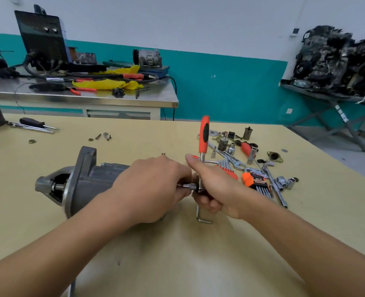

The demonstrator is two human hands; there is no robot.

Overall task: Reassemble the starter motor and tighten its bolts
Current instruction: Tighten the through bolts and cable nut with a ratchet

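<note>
— Left hand: holding what?
— Curled over the rear of the starter motor, pinching the socket at the end face, probably to keep it seated on a bolt. Steadies that motor too, laid on its side on the table, nose leftward.
— And right hand?
— Closed round the ratchet head, thumb raised, orange handle upright. Seems ready for tightening.

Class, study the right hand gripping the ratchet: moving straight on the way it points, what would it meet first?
Most likely the left hand, which pinches the socket directly ahead of the right hand and its ratchet; the starter motor lies just behind, though depth is unclear.
</note>
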